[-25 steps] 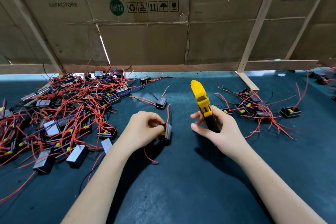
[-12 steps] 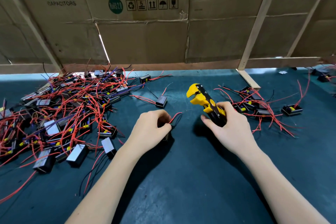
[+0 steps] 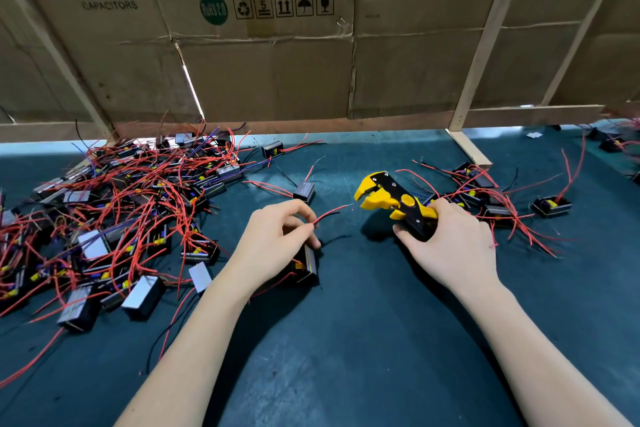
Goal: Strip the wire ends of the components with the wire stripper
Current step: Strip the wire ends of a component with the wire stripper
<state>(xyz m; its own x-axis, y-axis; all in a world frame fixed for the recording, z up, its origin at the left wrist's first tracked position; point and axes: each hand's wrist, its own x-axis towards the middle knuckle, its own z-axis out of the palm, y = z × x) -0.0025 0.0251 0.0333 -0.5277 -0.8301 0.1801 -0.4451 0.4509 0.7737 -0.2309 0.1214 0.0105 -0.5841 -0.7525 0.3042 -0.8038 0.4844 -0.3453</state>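
Note:
My left hand point(image 3: 277, 239) pinches a red wire point(image 3: 330, 213) between thumb and forefinger; the wire's bare tip points right. The wire's small black component point(image 3: 306, 265) sits on the mat under that hand, partly hidden by the palm. My right hand point(image 3: 446, 246) grips the handles of the yellow and black wire stripper point(image 3: 391, 199). The stripper lies low over the mat with its jaws apart, facing left toward the wire tip and a short gap away from it.
A big tangled pile of components with red wires point(image 3: 114, 218) fills the left of the dark green mat point(image 3: 346, 340). A smaller group point(image 3: 491, 198) lies behind my right hand. One loose component point(image 3: 304, 190) sits mid-table. A cardboard wall on wooden struts point(image 3: 277, 73) closes the back.
The stripper came down from upright to low over the mat, jaws turned left. My left hand drew one red wire out to the right, and the component settled under it.

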